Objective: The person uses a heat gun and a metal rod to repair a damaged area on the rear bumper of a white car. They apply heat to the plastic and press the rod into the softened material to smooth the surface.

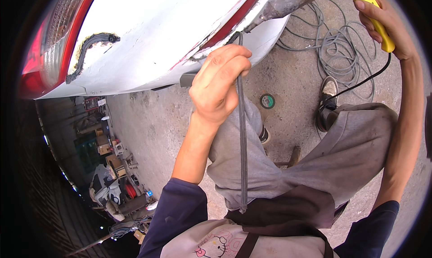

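Observation:
My left hand (218, 80) is closed on a long dark grey rod (243, 159), whose upper end bends onto a rough seam beside a red strip (229, 21) on a white car bumper (148, 37). My right hand (382, 26) grips the yellow handle (386, 43) of a tool with a metal nozzle (283, 5), its tip close to the rod's bend. A black cord runs down from the handle. At the left, a curved dark grey patch (87, 51) marks the bumper near a red-and-clear tail light (38, 60).
A coiled grey hose or cable (342, 60) and a round green-and-black disc (267, 101) lie on the concrete floor (157, 136), near my feet. At the left, boxes and mixed clutter (114, 163) line a dark area.

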A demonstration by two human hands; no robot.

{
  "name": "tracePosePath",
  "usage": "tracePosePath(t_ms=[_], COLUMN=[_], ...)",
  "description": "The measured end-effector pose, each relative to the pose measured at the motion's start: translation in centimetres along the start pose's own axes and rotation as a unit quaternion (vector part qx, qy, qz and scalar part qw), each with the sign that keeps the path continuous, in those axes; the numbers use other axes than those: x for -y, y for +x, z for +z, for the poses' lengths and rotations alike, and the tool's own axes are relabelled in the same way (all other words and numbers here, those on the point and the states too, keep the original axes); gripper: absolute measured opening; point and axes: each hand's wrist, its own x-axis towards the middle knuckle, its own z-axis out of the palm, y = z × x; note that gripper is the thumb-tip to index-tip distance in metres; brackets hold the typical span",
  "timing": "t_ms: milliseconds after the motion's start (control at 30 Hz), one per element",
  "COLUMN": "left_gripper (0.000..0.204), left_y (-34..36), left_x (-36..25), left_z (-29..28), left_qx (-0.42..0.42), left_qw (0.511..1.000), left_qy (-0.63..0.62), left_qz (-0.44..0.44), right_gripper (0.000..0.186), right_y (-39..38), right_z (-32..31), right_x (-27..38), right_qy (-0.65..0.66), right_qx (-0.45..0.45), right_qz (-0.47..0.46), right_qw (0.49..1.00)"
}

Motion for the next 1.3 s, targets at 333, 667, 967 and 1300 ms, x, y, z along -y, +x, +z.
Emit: tracePosePath(t_ms=[333,667,967,1300], left_gripper=[0.030,0.022,0.022,0.021], left_y=[0.1,0.0,0.5,0.5], left_x=[-0.5,-0.7,-0.7,-0.7], left_z=[0.1,-0.3,-0.2,-0.1], left_qx=[-0.002,0.006,0.010,0.011], left_qw=[1.000,0.999,0.999,0.999], left_qy=[0.018,0.019,0.024,0.023], left_qz=[-0.016,-0.027,-0.024,-0.028], right_gripper=[0.031,0.030,0.029,0.032], right_y=[-0.2,-0.5,-0.6,-0.5], right_z=[0.0,0.2,-0.1,0.2], right_x=[-0.1,0.3,0.4,0.3], right_qy=[-0.001,0.009,0.037,-0.003], right_qx=[-0.011,-0.017,0.047,-0.012], right_qz=[0.003,0.012,-0.031,0.014], right_qw=[1.000,1.000,0.998,1.000])
